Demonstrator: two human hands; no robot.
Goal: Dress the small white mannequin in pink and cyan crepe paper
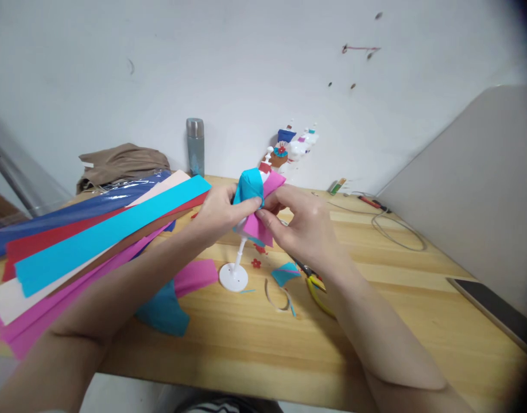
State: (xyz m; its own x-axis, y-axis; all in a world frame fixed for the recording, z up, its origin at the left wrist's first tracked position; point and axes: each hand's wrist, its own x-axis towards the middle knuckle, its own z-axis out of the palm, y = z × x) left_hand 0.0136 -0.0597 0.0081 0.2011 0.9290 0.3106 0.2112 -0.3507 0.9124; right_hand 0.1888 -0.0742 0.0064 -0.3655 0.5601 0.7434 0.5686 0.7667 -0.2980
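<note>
Near the middle of the desk (pixel 255 338), a small white mannequin stand (pixel 234 274) rests on its round base, and both hands work at the paper dress (pixel 255 202) wrapped around its upper part. The left hand (pixel 220 211) is closed on the blue paper at the bodice, thumb pressing it against the figure; the right hand (pixel 298 222) pinches the pink skirt piece between thumb and fingertips. By my judgement the dress is partly made: blue and pink layers already sit on the form, but they are held by fingers, not yet fixed, and loose offcuts (pixel 286 273) lie just beside the base. Long crepe paper sheets (pixel 95 241) spread along the desk's left edge, apparently spare stock. Yellow-handled pliers (pixel 317 289) lie under the right wrist. As for containers, a grey flask (pixel 195 146) stands capped by the desk's far edge; its contents cannot be seen. Finished small figures (pixel 295 146) stand beyond it by the wall.
</note>
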